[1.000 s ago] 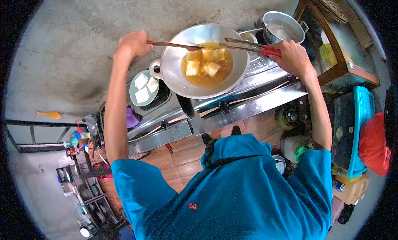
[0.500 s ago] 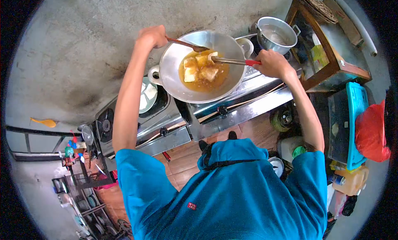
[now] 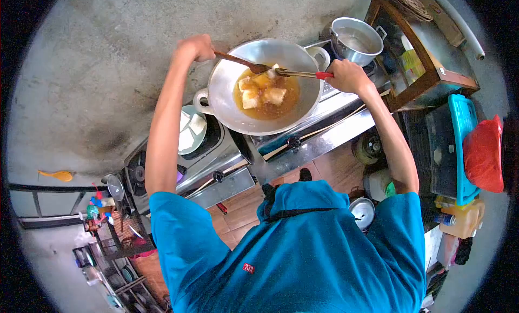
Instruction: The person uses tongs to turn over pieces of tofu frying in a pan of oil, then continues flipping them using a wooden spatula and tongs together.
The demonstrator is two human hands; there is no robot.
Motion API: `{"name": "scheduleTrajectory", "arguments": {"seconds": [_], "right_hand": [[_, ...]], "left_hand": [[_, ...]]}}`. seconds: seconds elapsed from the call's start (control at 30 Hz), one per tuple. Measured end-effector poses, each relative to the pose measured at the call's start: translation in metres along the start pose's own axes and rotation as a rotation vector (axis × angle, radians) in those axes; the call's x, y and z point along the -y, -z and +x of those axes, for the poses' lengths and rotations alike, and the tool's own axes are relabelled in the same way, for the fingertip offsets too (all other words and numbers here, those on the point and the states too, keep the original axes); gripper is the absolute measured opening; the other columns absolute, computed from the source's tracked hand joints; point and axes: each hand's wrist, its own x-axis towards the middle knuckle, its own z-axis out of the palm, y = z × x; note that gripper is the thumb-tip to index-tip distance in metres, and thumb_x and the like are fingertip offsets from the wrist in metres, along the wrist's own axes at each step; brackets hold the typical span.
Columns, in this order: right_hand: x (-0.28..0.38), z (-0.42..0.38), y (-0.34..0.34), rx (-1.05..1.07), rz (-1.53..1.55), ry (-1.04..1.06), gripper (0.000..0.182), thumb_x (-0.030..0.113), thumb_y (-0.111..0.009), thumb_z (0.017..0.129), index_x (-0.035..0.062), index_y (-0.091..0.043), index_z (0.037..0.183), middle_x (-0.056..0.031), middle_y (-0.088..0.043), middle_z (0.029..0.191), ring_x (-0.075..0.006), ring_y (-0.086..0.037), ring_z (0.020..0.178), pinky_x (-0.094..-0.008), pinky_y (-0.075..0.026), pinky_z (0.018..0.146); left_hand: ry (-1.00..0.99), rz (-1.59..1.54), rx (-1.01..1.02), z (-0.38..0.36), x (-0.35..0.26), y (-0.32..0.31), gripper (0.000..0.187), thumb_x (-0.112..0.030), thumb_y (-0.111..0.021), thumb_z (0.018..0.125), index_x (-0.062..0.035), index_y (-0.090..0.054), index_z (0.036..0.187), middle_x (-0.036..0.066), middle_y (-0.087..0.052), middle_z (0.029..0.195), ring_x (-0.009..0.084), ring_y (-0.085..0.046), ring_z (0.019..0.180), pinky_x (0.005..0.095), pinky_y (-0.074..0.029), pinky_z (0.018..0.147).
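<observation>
My left hand [image 3: 198, 48], left of the wok's far rim, is closed around a brown wooden spatula [image 3: 233, 58]. In my right hand [image 3: 348, 76], above the wok's right side, is a red-handled metal utensil [image 3: 300, 74] that looks like tongs. The two tool tips meet beside a pale tofu piece [image 3: 273, 71] at the far side of the oil. Other pale-golden blocks, apparently tofu [image 3: 275, 95], lie in the amber oil [image 3: 270, 113]. The wide metal wok [image 3: 224, 91] sits on the stove. White blocks [image 3: 196, 124] fill a bowl [image 3: 193, 149] partly behind my left forearm.
An aluminium pot [image 3: 357, 54] stands right of the wok, beside a wood-framed glass cabinet [image 3: 411, 80]. The metal stove front [image 3: 319, 132] runs along my side. A bin with a turquoise lid [image 3: 464, 150] and a red bag [image 3: 483, 156] is at right.
The utensil in my right hand has shifted slightly up and left, its tip now against the spatula's end. The tofu piece there has moved up. The view has shifted slightly.
</observation>
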Motion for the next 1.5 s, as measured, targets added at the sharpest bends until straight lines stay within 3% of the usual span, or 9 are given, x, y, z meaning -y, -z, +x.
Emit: {"name": "scheduleTrajectory", "arguments": {"seconds": [0.27, 0.53, 0.6, 0.7, 0.87, 1.03, 1.17, 1.27, 1.5], "right_hand": [[0.000, -0.011, 0.018, 0.026, 0.031, 0.021, 0.023, 0.024, -0.065, 0.080, 0.0079, -0.072, 0.094, -0.0207, -0.067, 0.080, -0.0360, -0.066, 0.078, -0.0451, -0.052, 0.074], [-0.016, -0.025, 0.053, 0.050, 0.100, 0.028, 0.028, 0.023, -0.065, 0.081, 0.0019, -0.070, 0.099, -0.0235, -0.066, 0.080, -0.0359, -0.066, 0.077, -0.0413, -0.051, 0.075], [-0.034, -0.021, 0.048, 0.052, 0.114, 0.040, 0.031, 0.024, -0.066, 0.082, -0.0016, -0.069, 0.100, -0.0208, -0.066, 0.072, -0.0308, -0.066, 0.067, -0.0393, -0.051, 0.067], [-0.039, -0.025, 0.061, 0.106, 0.233, -0.016, 0.038, 0.032, -0.067, 0.078, -0.0004, -0.070, 0.098, -0.0242, -0.067, 0.080, -0.0354, -0.067, 0.072, -0.0419, -0.052, 0.071], [-0.049, -0.021, 0.067, 0.130, 0.273, -0.059, 0.040, 0.032, -0.067, 0.081, -0.0018, -0.069, 0.102, -0.0160, -0.066, 0.067, -0.0221, -0.065, 0.057, -0.0359, -0.051, 0.057], [-0.046, -0.021, 0.067, 0.126, 0.308, -0.028, 0.037, 0.031, -0.066, 0.084, -0.0014, -0.069, 0.101, -0.0131, -0.063, 0.061, -0.0207, -0.062, 0.054, -0.0357, -0.049, 0.054], [-0.044, -0.027, 0.058, 0.084, 0.380, 0.006, 0.036, 0.031, -0.065, 0.085, 0.0002, -0.069, 0.102, -0.0121, -0.061, 0.058, -0.0194, -0.060, 0.052, -0.0361, -0.047, 0.052], [-0.043, -0.027, 0.047, 0.086, 0.378, 0.055, 0.031, 0.027, -0.064, 0.085, 0.0020, -0.070, 0.103, -0.0132, -0.061, 0.058, -0.0209, -0.060, 0.054, -0.0368, -0.047, 0.055], [-0.036, -0.023, 0.035, 0.022, 0.325, 0.147, 0.028, 0.025, -0.064, 0.083, 0.0063, -0.070, 0.103, -0.0211, -0.065, 0.073, -0.0351, -0.066, 0.069, -0.0428, -0.050, 0.065]], "left_hand": [[-0.044, -0.055, 0.032, -0.001, 0.022, -0.004, 0.024, -0.025, -0.064, 0.077, -0.0116, -0.072, 0.096, 0.014, -0.069, 0.083, 0.0261, -0.064, 0.073, 0.0408, -0.049, 0.068], [0.033, -0.166, -0.076, -0.038, 0.043, -0.002, 0.028, -0.027, -0.064, 0.082, -0.0187, -0.070, 0.108, 0.015, -0.069, 0.092, 0.0290, -0.066, 0.088, 0.0386, -0.050, 0.078], [0.026, -0.163, -0.096, -0.064, 0.037, 0.001, 0.028, -0.025, -0.065, 0.082, -0.0144, -0.070, 0.108, 0.015, -0.069, 0.089, 0.0276, -0.065, 0.082, 0.0387, -0.050, 0.075], [0.023, -0.201, -0.141, -0.089, 0.040, -0.010, 0.029, -0.023, -0.067, 0.083, -0.0098, -0.069, 0.108, 0.015, -0.070, 0.085, 0.0264, -0.065, 0.078, 0.0383, -0.049, 0.073], [0.097, -0.324, -0.163, -0.128, 0.042, -0.033, 0.029, -0.023, -0.066, 0.083, -0.0094, -0.069, 0.108, 0.015, -0.070, 0.088, 0.0250, -0.065, 0.081, 0.0366, -0.048, 0.075], [0.166, -0.463, -0.216, -0.160, 0.046, -0.063, 0.027, -0.023, -0.063, 0.084, -0.0171, -0.069, 0.110, 0.017, -0.068, 0.095, 0.0298, -0.066, 0.091, 0.0413, -0.048, 0.078], [0.228, -0.515, -0.237, -0.190, 0.028, -0.074, 0.027, -0.022, -0.063, 0.084, -0.0125, -0.068, 0.109, 0.020, -0.066, 0.088, 0.0293, -0.066, 0.083, 0.0400, -0.047, 0.074], [0.240, -0.612, -0.332, -0.206, 0.012, -0.088, 0.025, -0.023, -0.062, 0.084, -0.0101, -0.069, 0.105, 0.023, -0.059, 0.075, 0.0315, -0.060, 0.067, 0.0385, -0.045, 0.065], [0.431, -0.642, -0.392, -0.230, -0.027, -0.100, 0.027, -0.025, -0.061, 0.086, -0.0130, -0.068, 0.109, 0.022, -0.060, 0.074, 0.0353, -0.063, 0.072, 0.0407, -0.046, 0.066]]}}
